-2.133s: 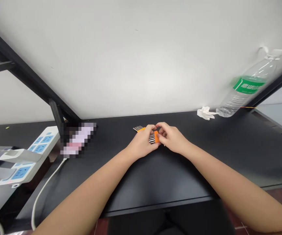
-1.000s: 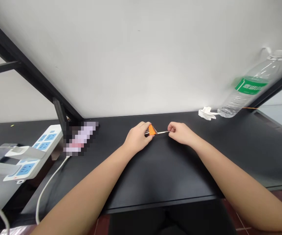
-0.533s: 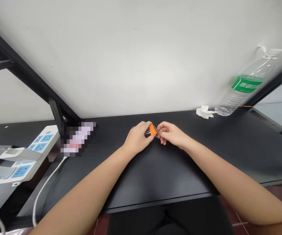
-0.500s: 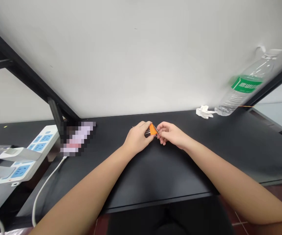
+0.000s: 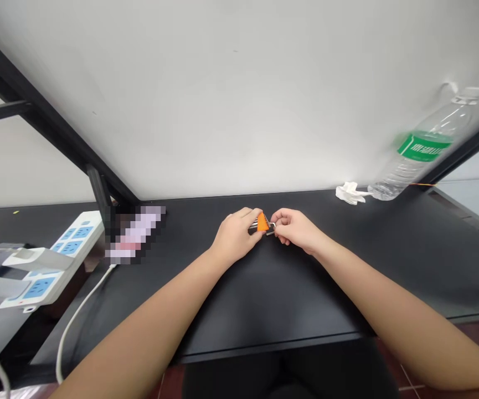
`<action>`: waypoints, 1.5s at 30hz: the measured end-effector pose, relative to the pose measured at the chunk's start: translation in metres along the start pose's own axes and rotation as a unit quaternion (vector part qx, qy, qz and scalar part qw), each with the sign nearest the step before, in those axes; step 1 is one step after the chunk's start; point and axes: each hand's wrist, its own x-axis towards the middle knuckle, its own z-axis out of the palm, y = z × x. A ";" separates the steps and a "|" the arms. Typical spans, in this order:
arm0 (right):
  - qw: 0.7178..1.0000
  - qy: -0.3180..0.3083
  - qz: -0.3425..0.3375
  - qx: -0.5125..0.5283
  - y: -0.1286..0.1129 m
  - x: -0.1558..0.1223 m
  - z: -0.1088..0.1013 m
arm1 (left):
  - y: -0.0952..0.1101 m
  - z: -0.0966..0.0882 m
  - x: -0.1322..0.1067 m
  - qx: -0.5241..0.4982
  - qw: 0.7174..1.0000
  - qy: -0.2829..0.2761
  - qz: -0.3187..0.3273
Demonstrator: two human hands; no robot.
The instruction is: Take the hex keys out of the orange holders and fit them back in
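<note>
My left hand (image 5: 235,237) is closed around a small orange holder (image 5: 262,223) with metal pieces set in it, low over the black table (image 5: 264,288) near its far edge. My right hand (image 5: 295,229) touches the holder's right end, fingertips pinched on a thin metal piece (image 5: 271,228) that sticks out of it. Most of the holder is hidden by my left fingers.
A plastic water bottle (image 5: 422,149) with a green label and a crumpled white tissue (image 5: 349,193) are at the far right. A white power strip (image 5: 48,266) with a white cable (image 5: 77,327) lies at the left, beside a black frame post (image 5: 102,205).
A second ago my right hand held a thin metal piece drawn out to the right of the holder. It has come back against the holder, and both hands now meet.
</note>
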 end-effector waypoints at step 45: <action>0.998 -0.010 -0.064 -0.014 -0.007 -0.001 0.006 | 0.003 0.001 -0.001 0.004 1.000 0.025 0.016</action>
